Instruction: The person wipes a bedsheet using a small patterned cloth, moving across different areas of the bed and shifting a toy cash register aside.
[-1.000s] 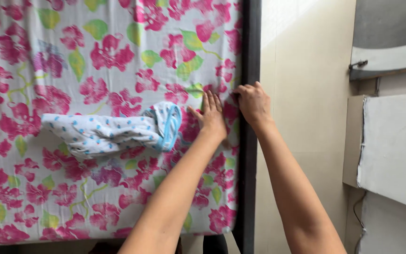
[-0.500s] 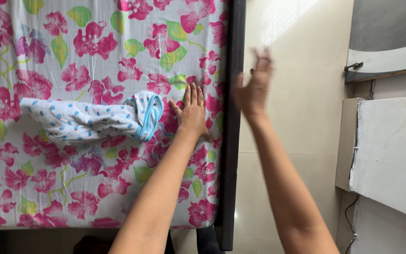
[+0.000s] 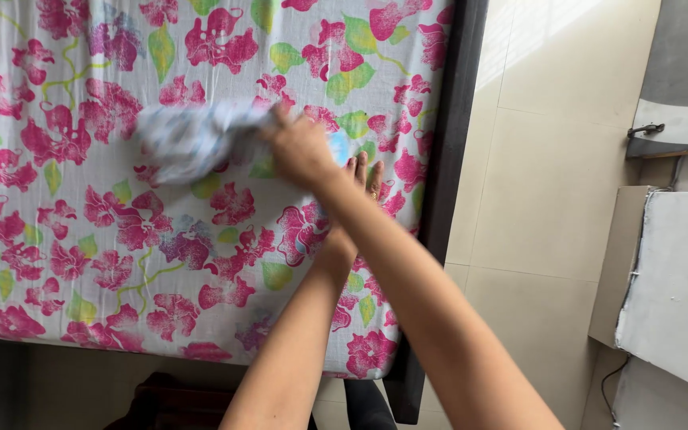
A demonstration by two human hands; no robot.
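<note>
Here, largest first:
Bed [image 3: 439, 159]: dark frame edging a floral sheet [image 3: 81, 239], running top to bottom beside the tiled floor [image 3: 551, 199].
Cloth [image 3: 193, 143]: small white-and-blue piece lying on the sheet, blurred, long axis running left-right.
Right hand [image 3: 300, 151]: crossing over the left arm, fingers closing on the cloth's right end; cloth extending leftward from the grip.
Left hand [image 3: 360, 179]: lying flat on the sheet, fingers spread, holding nothing, just right of the cloth.
Nearer hand: right.
</note>
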